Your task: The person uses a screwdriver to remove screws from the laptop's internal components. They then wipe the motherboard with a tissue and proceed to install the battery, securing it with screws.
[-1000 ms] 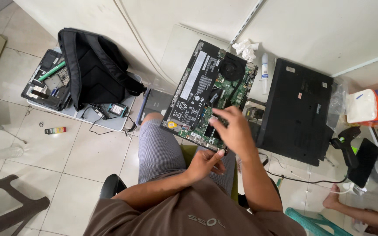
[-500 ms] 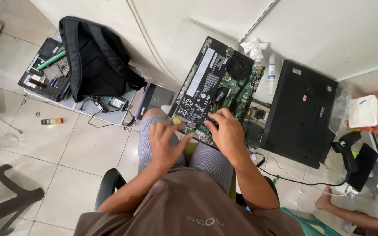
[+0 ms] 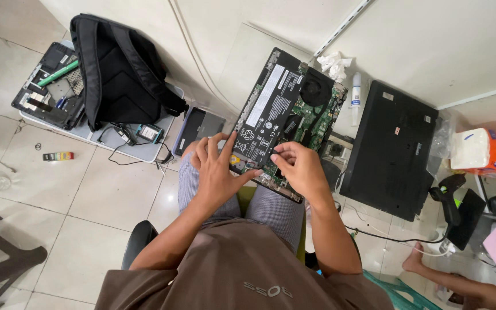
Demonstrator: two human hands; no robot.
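Both hands, left hand point(image 3: 216, 166) and right hand point(image 3: 299, 169), on opened laptop point(image 3: 285, 109)

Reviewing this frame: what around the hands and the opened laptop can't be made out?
- Head view: whether the right hand pinches anything; its fingertips hide it, too small.
- Opened laptop: near edge covered by both hands; the left hand hides a yellow part.
- Black backpack covers part of the tray of parts.
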